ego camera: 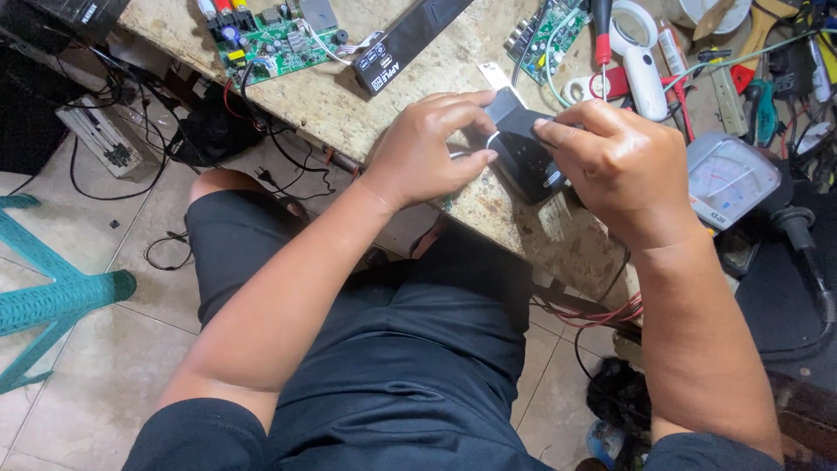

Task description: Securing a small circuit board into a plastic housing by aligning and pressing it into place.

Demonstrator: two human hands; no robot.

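you have two green circuit boards on the stone bench (349,105), one far left (270,44), one further right (545,30). one small black device (527,148) sits at the near edge; your left hand (427,153) and right hand (623,170) both curl closed around it, fingertips pinching its top.
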